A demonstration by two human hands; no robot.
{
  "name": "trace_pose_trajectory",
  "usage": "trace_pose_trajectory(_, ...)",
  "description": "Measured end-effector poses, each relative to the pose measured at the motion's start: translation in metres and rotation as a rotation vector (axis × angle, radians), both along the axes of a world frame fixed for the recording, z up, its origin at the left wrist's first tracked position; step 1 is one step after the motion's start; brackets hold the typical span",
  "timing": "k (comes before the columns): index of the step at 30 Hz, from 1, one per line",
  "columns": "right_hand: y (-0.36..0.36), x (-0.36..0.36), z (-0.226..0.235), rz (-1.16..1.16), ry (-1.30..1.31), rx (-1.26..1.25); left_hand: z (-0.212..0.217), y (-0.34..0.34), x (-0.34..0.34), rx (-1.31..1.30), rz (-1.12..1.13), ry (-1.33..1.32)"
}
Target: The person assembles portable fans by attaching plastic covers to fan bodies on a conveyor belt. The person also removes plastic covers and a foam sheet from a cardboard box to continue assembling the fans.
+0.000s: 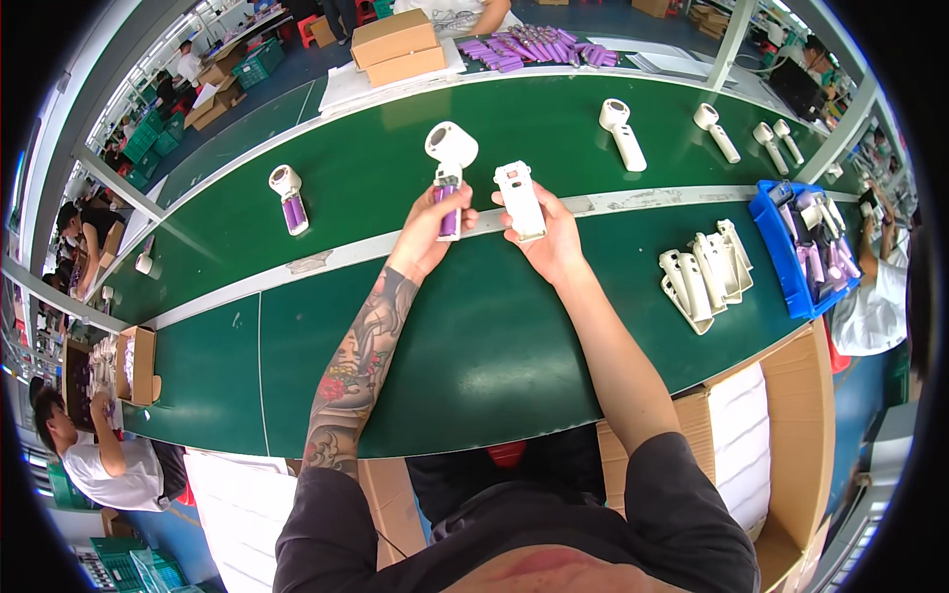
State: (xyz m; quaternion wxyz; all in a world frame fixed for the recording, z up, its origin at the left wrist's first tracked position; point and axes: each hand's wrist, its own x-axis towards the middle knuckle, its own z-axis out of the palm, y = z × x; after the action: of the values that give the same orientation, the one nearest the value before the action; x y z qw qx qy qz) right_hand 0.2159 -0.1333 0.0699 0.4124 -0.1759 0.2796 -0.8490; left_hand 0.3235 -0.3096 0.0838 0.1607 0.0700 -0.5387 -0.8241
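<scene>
My left hand (427, 229) is closed round the handle of a white handheld fan (452, 148). Its round head points away from me, and purple battery cells show in the uncovered handle. Beside it, my right hand (556, 241) grips a long white plastic handle cover (521, 203), tilted upright with small cut-outs near its top. The fan and cover are apart, both above the pale rail along the green bench. Another fan (289, 198) with exposed purple cells lies on the green belt to the left. A fan with a white handle (622, 135) lies farther right.
Several white covers (704, 275) stand grouped on the bench at right, near a blue bin (806, 252) of purple and white parts. Purple cells (534, 47) and cardboard boxes (398, 44) sit beyond the belt. An open carton (813, 425) is at my right. Other people work around.
</scene>
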Motion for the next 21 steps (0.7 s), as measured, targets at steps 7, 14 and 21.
trace_pose_trajectory(7,0.0,0.012,0.01,-0.182,0.208,0.15,-0.006,0.023,-0.002,0.229,-0.032,0.073)
trace_pose_trajectory(14,-0.01,0.04,0.015,-0.358,0.678,0.398,-0.012,0.022,0.004,0.096,0.118,0.039)
trace_pose_trajectory(21,-0.018,0.053,0.012,-0.485,1.009,0.607,-0.015,0.027,0.01,-0.069,0.18,0.025)
